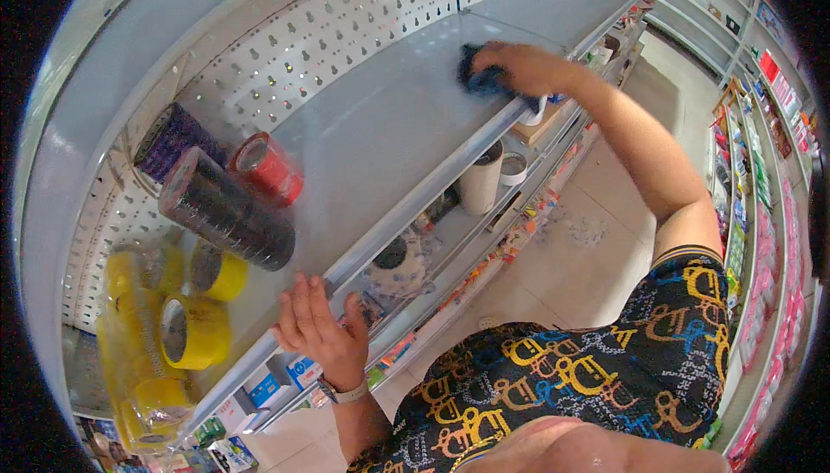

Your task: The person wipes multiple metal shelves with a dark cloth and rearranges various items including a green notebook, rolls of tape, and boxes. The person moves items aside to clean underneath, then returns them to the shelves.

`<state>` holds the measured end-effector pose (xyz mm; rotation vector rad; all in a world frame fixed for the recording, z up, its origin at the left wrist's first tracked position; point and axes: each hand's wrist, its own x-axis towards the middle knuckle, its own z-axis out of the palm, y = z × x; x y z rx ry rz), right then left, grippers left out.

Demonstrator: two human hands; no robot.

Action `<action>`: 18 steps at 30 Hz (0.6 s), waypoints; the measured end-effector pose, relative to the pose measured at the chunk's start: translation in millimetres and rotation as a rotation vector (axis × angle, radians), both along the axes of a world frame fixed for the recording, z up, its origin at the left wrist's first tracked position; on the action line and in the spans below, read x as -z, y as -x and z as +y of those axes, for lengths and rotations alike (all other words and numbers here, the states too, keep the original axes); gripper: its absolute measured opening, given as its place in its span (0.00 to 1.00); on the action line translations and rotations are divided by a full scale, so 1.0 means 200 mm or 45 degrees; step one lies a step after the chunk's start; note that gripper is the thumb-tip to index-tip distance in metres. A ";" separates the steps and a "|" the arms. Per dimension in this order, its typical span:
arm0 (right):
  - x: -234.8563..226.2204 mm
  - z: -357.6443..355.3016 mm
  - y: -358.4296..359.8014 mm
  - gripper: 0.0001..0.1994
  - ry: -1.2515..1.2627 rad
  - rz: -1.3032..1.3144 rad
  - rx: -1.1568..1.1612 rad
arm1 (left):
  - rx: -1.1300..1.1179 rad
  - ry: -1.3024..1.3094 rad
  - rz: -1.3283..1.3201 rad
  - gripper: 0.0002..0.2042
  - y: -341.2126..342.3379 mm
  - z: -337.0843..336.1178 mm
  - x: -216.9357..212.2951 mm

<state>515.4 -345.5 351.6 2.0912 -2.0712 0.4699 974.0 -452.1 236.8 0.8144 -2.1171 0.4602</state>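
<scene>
My right hand presses a dark blue cloth against the grey metal shelf, near its front edge. Its fingers are wrapped over the cloth and partly hidden. Lower down, my left hand rests at the shelf's front rail with its fingers stretched out, holding nothing. A stack of black tape rolls lies on the shelf just beyond it. Beside that stack are red tape rolls and dark purple rolls. Several yellow tape rolls, some in clear wrap, sit at the left end.
A perforated white back panel rises behind the shelf. On the level below stand a pale roll, a white tape roll and a wrapped roll. Across the tiled aisle is a rack of colourful packages.
</scene>
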 end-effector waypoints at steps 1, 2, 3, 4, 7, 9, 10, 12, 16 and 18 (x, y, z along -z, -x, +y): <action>0.01 0.05 0.17 0.18 -0.020 0.061 0.133 | 0.003 0.001 -0.001 0.24 0.01 0.00 0.01; 0.00 0.09 0.31 0.18 -0.036 0.129 0.266 | 0.006 0.007 0.006 0.24 0.01 0.00 0.00; -0.02 0.13 0.42 0.17 -0.042 0.114 0.293 | 0.003 0.016 0.013 0.24 0.01 0.00 0.00; -0.02 0.15 0.51 0.17 -0.047 0.096 0.313 | -0.004 0.018 0.011 0.24 0.01 0.00 0.00; 0.06 0.23 0.70 0.13 0.064 0.127 0.403 | -0.012 0.023 0.023 0.24 0.01 0.00 0.01; 0.08 0.23 0.70 0.13 0.028 0.100 0.570 | -0.015 0.030 0.033 0.24 0.00 0.00 0.01; 0.08 0.23 0.69 0.13 0.008 0.086 0.656 | -0.014 0.014 0.034 0.25 0.00 0.00 0.01; 0.08 0.25 0.65 0.15 -0.011 0.138 0.665 | -0.001 -0.023 0.039 0.25 0.01 0.00 0.00; -0.08 0.17 0.25 0.15 -0.228 0.194 0.783 | 0.018 0.043 0.052 0.24 0.01 -0.01 0.00; -0.05 0.13 0.22 0.11 -0.200 0.206 0.562 | 0.073 0.019 0.100 0.23 0.03 0.00 -0.01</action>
